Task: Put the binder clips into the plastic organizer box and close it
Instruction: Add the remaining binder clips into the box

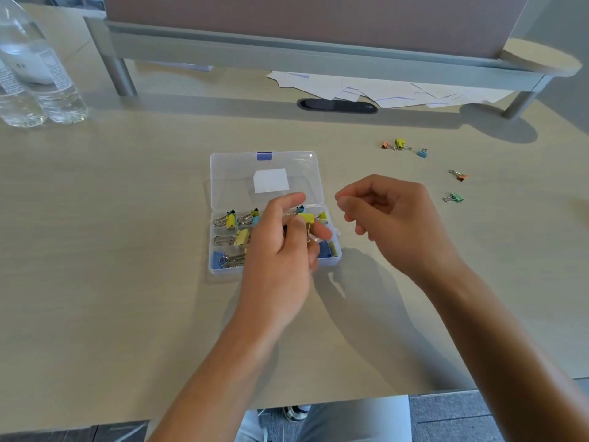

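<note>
The clear plastic organizer box [223,269] lies open mid-desk, its lid [267,164] folded back flat with a blue latch at the far edge. Several yellow and blue binder clips fill its compartments. My left hand [280,247] hovers over the box's right side, pinching a yellow binder clip [306,218] by its wire handle. To the right of the box my right hand [392,218] is loosely curled with nothing in it. Loose clips lie on the desk at the far right: an orange and yellow pair [396,144], a blue one [422,152], an orange one [459,176], a green one [454,197].
Two clear water bottles [35,78] stand at the far left. A grey shelf on legs [121,74] runs along the back, with loose papers [382,89] under it and a black cable grommet [338,106] in the desk. The desk's front edge is near my body.
</note>
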Demonstrator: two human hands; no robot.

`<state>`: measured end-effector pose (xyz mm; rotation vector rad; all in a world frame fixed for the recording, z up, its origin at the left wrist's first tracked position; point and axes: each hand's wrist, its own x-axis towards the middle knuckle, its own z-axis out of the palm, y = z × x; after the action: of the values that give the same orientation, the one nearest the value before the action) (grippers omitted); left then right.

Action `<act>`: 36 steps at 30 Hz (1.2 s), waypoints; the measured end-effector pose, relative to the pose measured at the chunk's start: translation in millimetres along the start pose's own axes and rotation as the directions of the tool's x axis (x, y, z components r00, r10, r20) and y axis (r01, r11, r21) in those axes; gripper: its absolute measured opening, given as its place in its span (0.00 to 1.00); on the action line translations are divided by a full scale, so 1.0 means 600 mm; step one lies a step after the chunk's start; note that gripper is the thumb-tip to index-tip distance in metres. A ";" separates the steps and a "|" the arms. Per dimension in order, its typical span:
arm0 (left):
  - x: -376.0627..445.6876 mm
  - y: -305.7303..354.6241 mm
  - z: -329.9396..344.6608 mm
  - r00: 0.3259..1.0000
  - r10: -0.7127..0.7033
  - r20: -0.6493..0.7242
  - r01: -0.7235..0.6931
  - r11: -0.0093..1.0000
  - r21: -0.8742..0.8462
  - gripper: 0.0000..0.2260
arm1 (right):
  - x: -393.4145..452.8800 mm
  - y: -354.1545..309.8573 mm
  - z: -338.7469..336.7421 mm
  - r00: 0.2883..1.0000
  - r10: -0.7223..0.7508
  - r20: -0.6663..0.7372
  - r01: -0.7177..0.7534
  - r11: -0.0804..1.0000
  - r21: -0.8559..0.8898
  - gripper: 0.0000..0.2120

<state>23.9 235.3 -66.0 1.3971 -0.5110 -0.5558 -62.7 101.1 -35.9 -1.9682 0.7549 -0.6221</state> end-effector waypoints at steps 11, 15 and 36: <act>-0.005 -0.015 0.002 0.986 0.162 0.041 -0.167 0.965 0.204 0.11 | -0.023 -0.002 0.014 0.975 0.127 0.184 -0.162 0.968 0.190 0.06; -0.003 -0.019 0.002 0.983 0.180 0.019 -0.178 0.944 0.277 0.09 | -0.027 -0.001 0.011 0.967 0.111 0.231 -0.156 0.970 0.188 0.06; 0.029 0.000 -0.016 0.944 0.327 0.043 -0.242 0.598 0.764 0.16 | 0.046 0.030 -0.006 0.959 0.276 0.061 -0.283 0.946 0.158 0.06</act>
<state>43.4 231.7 -67.1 2.0851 -0.9397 0.0427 -50.9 72.1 -46.8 -1.6772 0.9095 -0.4589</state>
